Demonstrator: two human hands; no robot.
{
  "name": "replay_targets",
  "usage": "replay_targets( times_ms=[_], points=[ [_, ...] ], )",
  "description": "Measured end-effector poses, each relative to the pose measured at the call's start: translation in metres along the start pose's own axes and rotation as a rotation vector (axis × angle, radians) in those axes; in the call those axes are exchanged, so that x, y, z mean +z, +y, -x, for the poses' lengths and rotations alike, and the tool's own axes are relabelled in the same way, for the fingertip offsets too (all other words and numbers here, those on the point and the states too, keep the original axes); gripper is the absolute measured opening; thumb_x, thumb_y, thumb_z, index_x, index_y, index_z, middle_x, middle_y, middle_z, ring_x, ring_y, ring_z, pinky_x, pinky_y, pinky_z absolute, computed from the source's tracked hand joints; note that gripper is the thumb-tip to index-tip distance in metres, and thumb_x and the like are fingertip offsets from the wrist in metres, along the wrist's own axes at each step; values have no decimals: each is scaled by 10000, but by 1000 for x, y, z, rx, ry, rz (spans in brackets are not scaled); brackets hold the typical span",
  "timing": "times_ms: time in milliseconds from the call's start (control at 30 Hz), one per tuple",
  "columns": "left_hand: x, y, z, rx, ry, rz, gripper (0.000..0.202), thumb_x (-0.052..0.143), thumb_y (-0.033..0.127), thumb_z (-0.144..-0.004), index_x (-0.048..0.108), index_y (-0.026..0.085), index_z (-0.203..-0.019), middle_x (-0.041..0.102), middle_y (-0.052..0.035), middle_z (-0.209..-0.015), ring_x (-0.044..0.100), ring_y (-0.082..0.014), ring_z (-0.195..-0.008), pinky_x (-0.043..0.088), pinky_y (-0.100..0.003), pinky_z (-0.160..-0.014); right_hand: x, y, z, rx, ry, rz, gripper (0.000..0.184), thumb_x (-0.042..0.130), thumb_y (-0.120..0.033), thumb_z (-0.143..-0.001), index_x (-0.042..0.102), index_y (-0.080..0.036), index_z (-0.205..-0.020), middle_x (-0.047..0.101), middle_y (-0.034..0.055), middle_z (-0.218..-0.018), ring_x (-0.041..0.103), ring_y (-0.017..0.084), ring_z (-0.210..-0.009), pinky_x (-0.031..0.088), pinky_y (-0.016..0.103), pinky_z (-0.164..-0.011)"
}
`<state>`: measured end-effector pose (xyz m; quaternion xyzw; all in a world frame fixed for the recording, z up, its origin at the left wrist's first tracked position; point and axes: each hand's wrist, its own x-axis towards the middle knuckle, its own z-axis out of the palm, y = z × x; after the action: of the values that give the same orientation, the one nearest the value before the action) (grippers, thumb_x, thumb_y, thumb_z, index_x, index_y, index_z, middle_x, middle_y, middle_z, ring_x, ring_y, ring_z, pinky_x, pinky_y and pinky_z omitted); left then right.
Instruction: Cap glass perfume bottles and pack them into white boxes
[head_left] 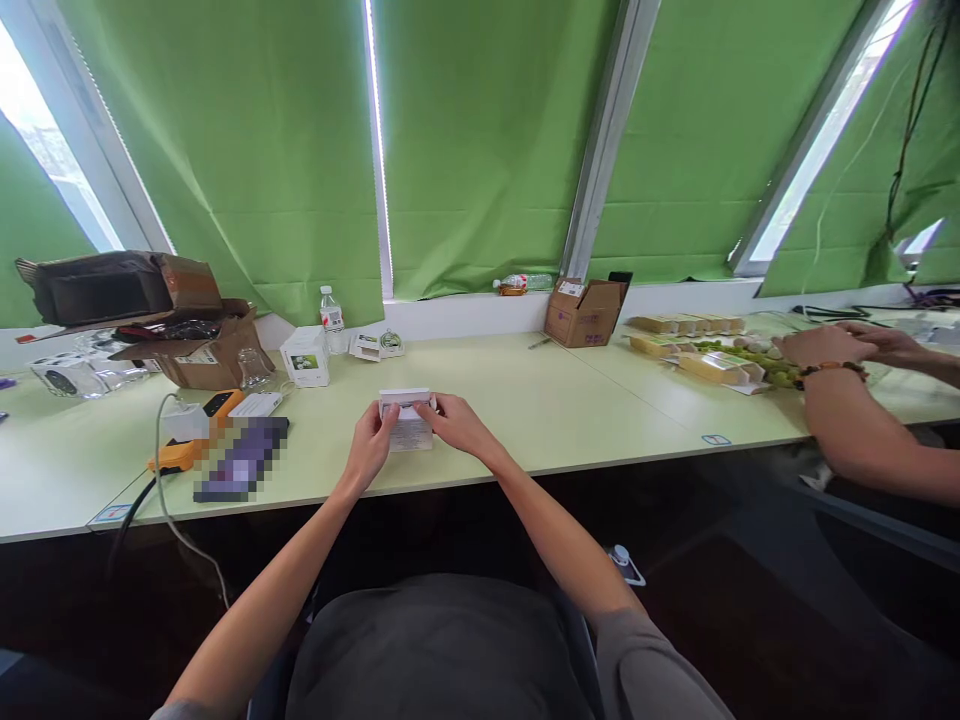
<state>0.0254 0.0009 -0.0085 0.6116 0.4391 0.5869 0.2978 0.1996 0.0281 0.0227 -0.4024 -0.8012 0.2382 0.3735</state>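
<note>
A small white box [410, 433] with an upright flap at its top is between my hands, just above or on the table's front part. My left hand [370, 443] grips its left side, thumb on the near face. On the opposite side my right hand [459, 424] holds it, thumb pressed near the opening under the flap. Fine grey print covers the box's near face, too small to read. Whether anything lies inside the box cannot be seen.
Left on the pale table [510, 410] are a white printed box [306, 357], a water bottle [331, 320], an orange power strip [177, 457], a blurred dark item [244, 460] and cardboard boxes [202, 355]. A carton [585, 315] stands behind. At right, a co-worker's hands [832, 345] work beside yellow boxes [712, 367].
</note>
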Motion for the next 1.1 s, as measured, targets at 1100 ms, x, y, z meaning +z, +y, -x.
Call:
replay_targets(
  times_ms=[1100],
  points=[
    [-13, -3, -7, 62, -94, 23, 440, 568, 462, -861, 570, 180, -1199, 639, -116, -1203, 631, -264, -1046, 518, -382, -837, -7, 11, -3, -6, -36, -23, 394, 615, -496, -829, 623, -180, -1063, 687, 81, -990, 644, 182, -817, 493, 265, -675]
  ],
)
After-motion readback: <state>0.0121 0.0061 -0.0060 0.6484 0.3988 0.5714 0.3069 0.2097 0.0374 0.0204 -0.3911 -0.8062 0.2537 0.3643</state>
